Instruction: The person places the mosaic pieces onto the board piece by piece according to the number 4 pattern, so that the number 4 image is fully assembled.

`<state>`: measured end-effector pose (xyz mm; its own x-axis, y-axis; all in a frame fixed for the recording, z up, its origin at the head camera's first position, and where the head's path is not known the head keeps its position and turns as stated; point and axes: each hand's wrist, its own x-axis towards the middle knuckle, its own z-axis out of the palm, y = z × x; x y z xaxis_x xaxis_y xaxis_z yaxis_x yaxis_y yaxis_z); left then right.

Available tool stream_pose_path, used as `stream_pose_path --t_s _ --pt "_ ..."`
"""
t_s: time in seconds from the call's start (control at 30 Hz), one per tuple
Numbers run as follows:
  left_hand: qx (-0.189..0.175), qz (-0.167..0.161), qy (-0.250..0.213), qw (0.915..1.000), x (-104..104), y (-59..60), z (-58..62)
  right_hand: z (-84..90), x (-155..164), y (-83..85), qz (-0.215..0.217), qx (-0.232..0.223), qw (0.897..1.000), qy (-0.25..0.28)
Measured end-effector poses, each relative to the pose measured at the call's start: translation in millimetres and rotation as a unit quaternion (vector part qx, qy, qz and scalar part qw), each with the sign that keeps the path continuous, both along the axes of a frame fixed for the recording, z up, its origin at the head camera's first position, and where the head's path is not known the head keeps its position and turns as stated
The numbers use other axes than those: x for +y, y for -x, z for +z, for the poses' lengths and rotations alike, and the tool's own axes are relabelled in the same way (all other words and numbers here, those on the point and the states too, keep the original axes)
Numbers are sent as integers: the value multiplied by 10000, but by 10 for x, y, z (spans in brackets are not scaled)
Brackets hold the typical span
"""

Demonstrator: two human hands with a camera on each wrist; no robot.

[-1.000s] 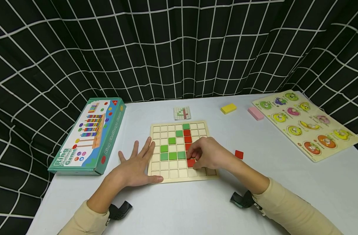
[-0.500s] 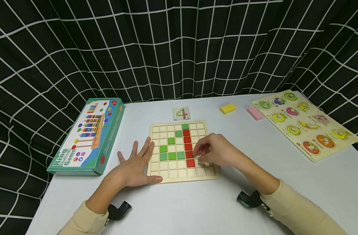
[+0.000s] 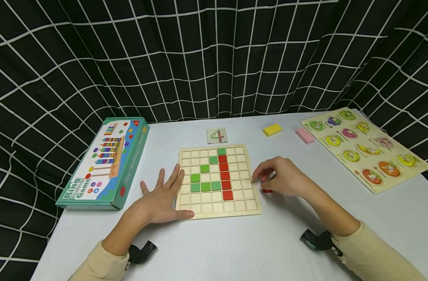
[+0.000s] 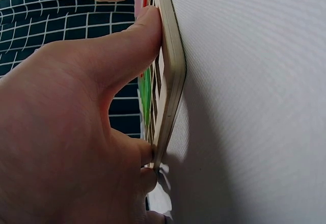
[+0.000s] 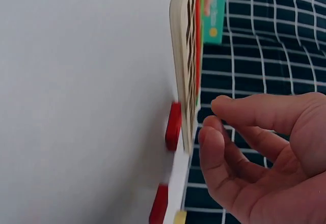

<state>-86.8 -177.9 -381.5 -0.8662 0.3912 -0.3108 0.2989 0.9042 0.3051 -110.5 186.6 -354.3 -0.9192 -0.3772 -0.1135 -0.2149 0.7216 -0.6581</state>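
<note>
A wooden grid board (image 3: 249,203) lies in the middle of the white table, with green tiles (image 3: 205,186) and a column of red tiles (image 3: 225,175) set in it. My left hand (image 3: 164,195) lies flat at the board's left front corner, and its thumb (image 4: 147,25) presses the board's edge (image 4: 168,81). My right hand (image 3: 262,180) hovers just right of the board with loosely curled fingers that hold nothing. A loose red tile (image 3: 267,190) lies on the table under those fingers. In the right wrist view that tile (image 5: 173,127) sits beside the board's edge (image 5: 181,56), apart from my fingertips (image 5: 206,135).
A teal Ring Challenge Game box (image 3: 105,162) lies at the left. Behind the board are a small pattern card (image 3: 217,135), a yellow block (image 3: 272,129) and a pink block (image 3: 306,135). A fruit peg puzzle (image 3: 366,148) fills the right side. A black grid curtain surrounds the table.
My right hand let go of a red tile in the board's red column and moved right, off the board, to the loose red tile. The left hand has not moved.
</note>
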Motion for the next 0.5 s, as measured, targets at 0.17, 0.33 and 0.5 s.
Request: stream_pose_path --t_s 0.17,0.33,0.5 --pt "13 -5 19 10000 -3 0 2 1 148 -2 -75 -27 9998 -194" --pt "11 -1 9 10000 -4 0 2 -14 220 -1 -57 -167 9995 -249" --pt "-3 2 -13 10000 -7 -3 -1 -37 234 4 58 -221 9995 -215"
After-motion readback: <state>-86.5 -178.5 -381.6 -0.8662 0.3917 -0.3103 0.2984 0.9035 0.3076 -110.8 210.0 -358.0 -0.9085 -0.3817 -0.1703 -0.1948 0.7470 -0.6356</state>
